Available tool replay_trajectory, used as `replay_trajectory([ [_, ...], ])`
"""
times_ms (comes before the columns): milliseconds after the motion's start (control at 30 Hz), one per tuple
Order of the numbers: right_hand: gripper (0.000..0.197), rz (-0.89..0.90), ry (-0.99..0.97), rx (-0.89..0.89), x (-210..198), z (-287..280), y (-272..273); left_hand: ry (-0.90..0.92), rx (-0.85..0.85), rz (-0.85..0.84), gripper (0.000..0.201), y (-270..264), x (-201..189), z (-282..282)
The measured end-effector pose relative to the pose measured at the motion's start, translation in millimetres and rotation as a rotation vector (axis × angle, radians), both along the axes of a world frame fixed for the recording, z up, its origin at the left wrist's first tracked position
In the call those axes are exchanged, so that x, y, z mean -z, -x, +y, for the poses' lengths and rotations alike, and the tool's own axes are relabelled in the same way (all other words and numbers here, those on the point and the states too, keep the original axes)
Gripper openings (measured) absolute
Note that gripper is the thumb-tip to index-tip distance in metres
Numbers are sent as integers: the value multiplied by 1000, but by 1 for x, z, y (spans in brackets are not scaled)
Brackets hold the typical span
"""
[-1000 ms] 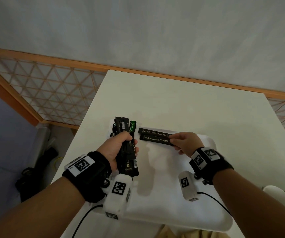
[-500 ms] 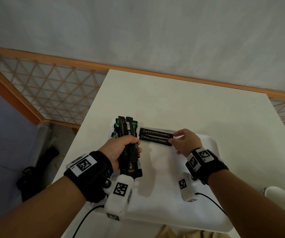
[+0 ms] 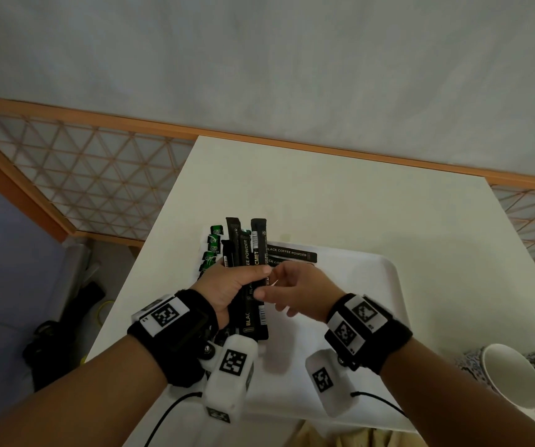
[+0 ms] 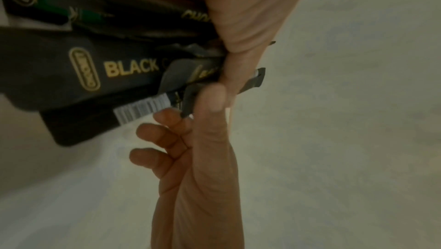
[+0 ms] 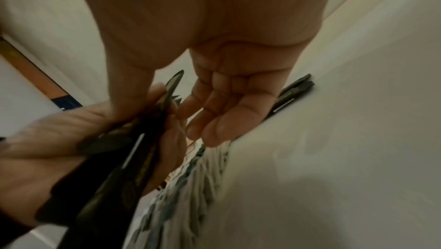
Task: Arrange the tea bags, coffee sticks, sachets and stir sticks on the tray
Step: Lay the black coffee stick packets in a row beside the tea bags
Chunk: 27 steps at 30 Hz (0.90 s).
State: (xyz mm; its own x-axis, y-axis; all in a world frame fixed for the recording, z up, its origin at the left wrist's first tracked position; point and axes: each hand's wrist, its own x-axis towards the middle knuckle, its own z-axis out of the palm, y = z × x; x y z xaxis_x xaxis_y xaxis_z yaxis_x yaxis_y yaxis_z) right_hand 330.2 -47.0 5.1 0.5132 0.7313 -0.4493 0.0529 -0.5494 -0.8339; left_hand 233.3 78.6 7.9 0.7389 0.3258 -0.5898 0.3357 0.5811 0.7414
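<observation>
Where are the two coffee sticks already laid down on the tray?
In the head view, the two laid coffee sticks lie side by side at the tray's far edge, just beyond the right hand.

Black coffee sticks (image 3: 249, 272), white tray (image 3: 372, 285)

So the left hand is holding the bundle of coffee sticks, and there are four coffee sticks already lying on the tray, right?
Not four. The head view shows two coffee sticks lying on the tray. The left hand does hold the bundle of coffee sticks.
</observation>
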Motion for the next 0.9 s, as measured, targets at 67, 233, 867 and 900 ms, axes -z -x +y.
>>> replay_trajectory([
  [67, 31, 49, -20, 22, 0, 0, 3, -24, 3, -5, 33, 1, -1, -2],
  [233, 8, 222, -149, 134, -4, -4, 2, 2, -10, 2, 25, 4, -1, 0],
  [867, 32, -30, -367, 414, 4, -28, -17, 94, -137, 101, 16, 6, -2, 13],
  [900, 33, -31, -361, 397, 4, -29, -16, 87, -136, 108, 15, 6, -1, 13],
])
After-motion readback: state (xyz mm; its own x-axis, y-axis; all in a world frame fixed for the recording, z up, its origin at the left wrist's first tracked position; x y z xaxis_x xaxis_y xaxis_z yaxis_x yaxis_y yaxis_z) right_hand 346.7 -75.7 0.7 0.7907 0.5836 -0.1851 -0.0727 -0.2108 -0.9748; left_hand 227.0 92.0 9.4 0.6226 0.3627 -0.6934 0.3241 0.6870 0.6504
